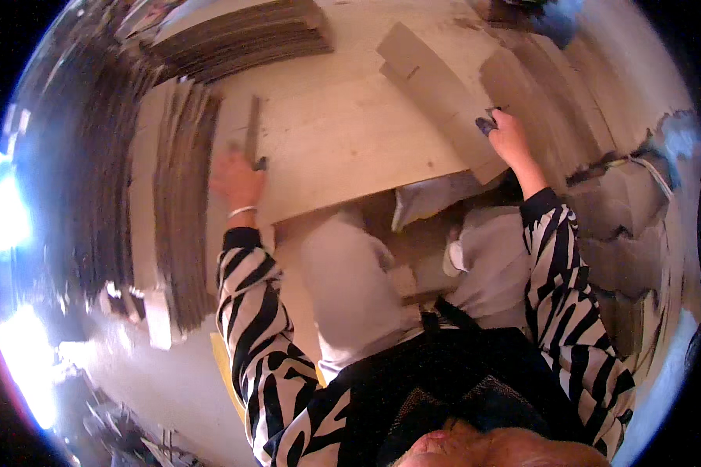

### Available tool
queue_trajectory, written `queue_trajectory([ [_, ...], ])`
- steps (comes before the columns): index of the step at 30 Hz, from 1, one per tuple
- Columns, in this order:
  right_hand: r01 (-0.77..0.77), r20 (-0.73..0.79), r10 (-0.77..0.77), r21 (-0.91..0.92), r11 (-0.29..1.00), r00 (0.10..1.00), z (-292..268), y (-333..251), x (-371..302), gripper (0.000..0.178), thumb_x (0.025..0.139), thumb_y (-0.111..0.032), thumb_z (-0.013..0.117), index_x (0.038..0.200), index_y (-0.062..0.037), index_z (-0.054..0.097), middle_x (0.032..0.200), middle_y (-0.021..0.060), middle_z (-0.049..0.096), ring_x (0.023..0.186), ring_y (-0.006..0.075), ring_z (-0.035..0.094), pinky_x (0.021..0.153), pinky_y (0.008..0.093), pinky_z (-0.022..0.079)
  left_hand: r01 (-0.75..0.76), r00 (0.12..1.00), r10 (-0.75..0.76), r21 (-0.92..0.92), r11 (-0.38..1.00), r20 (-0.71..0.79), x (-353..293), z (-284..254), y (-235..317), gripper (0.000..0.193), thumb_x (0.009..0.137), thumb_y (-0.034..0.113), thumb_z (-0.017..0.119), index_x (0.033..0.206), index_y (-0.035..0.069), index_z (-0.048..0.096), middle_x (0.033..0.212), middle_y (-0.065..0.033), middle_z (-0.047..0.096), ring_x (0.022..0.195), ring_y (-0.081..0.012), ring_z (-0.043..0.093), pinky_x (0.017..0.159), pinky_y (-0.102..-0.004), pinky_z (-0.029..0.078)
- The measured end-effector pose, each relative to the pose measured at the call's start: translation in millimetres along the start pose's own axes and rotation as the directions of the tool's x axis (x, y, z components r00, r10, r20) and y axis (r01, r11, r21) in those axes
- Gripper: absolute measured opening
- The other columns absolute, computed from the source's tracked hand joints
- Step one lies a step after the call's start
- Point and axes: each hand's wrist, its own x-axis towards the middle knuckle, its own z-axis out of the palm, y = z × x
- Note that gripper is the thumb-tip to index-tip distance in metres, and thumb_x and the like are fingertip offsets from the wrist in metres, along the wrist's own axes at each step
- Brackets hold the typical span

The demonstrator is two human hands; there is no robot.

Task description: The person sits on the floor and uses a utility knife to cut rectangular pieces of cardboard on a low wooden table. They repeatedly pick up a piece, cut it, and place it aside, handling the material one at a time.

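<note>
Head view: at the right side of the bench (331, 136), the right hand (509, 138) has its fingers pinching a cardboard piece (438, 92); the left hand (240, 179), at the bench's left, is too blurred to tell its grip. A loose pinch could let the piece slip off the bench's front. No writing is legible.

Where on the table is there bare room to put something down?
The wooden tabletop is bare mid-way, between your left hand and the cardboard sheet by your right hand, and beyond, right of the far cardboard stack. It's crowded leftward with a tall cardboard stack, and rightward with layered cardboard.
</note>
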Motion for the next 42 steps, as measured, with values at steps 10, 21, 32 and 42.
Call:
queue_trajectory([
  [10,0.100,-0.510,-0.220,-0.252,0.963,0.831,-45.6,55.3,-14.3,0.033,0.074,0.000,0.054,0.106,-0.0009,0.064,0.110,0.0184,0.063,0.099,0.0389,0.058,0.090,0.0438,0.045,-0.069,0.996,0.081,0.238,0.969,-0.041,6.1,39.4,25.6,0.026,0.078,0.021,0.063,0.099,0.006,0.061,0.105,-0.0101,0.061,0.099,-0.0285,0.058,0.082,-0.0482,0.045],
  [21,0.527,-0.180,-0.507,0.084,0.846,0.843,-0.7,-96.2,-26.9,0.012,0.080,-0.011,0.059,0.091,-0.0088,0.062,0.074,0.0151,0.063,0.070,0.0362,0.063,0.059,0.0463,0.048,-0.335,0.911,0.321,-0.012,0.942,-0.257,-27.5,0.5,75.9,0.024,0.075,0.011,0.060,0.098,0.004,0.063,0.126,-0.0152,0.053,0.116,-0.0325,0.052,0.095,-0.0528,0.040],
  [32,0.390,0.179,-0.378,-0.035,0.920,0.908,47.4,-75.3,-27.7,0.022,0.072,-0.003,0.062,0.093,-0.0070,0.057,0.077,0.0134,0.064,0.076,0.0355,0.064,0.063,0.0472,0.049,-0.206,0.978,0.205,0.298,0.932,0.033,-15.2,30.1,56.2,0.040,0.080,0.023,0.060,0.119,0.012,0.063,0.141,-0.0089,0.045,0.138,-0.0269,0.032,0.105,-0.0627,0.022],
  [42,0.322,0.283,-0.288,-0.080,0.943,0.915,38.7,-80.9,-31.5,0.032,0.073,-0.004,0.063,0.104,-0.0078,0.058,0.082,0.0134,0.066,0.081,0.0347,0.065,0.065,0.0471,0.050,-0.529,0.847,0.520,0.073,0.846,0.114,-107.5,9.2,74.1,0.050,0.076,0.023,0.061,0.123,0.004,0.057,0.143,-0.0137,0.042,0.138,-0.0310,0.030,0.107,-0.0643,0.016],
])
